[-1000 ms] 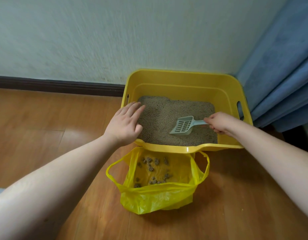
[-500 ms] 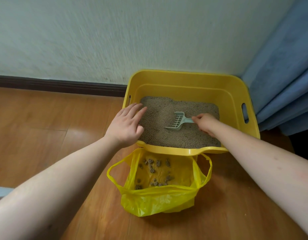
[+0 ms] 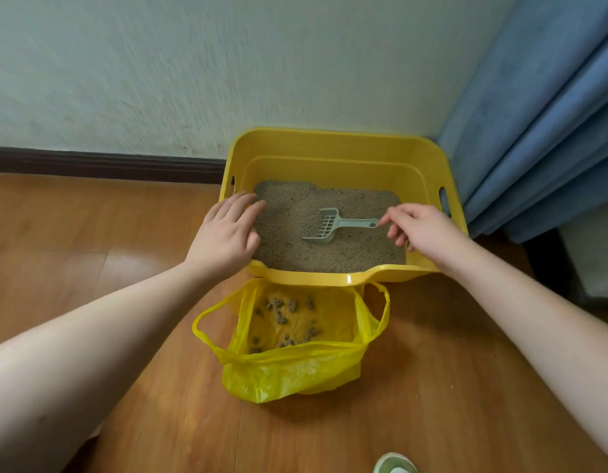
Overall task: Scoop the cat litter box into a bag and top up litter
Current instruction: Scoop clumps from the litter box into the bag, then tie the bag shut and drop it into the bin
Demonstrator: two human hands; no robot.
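Right hand point(image 3: 422, 230): fingers loosely spread, fingertips at the handle end of the pale green slotted plastic litter scoop point(image 3: 331, 227), nothing clasped. Scoop: lying on the grey-brown granular litter point(image 3: 295, 213), head toward 9 o'clock. Left hand point(image 3: 225, 232): flat, fingers straight, resting on the 9 o'clock rim of the yellow rectangular plastic litter box point(image 3: 333, 145). Yellow thin plastic bag point(image 3: 295, 370): open on the wooden floor point(image 3: 91, 233), touching the box's 6 o'clock edge, holding dark clumps point(image 3: 282, 315). Blue curtain point(image 3: 534, 131): at 3 o'clock of the box.

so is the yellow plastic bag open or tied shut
Open: the yellow plastic bag has its mouth spread wide on the floor, handles loose, with dark litter clumps visible inside.
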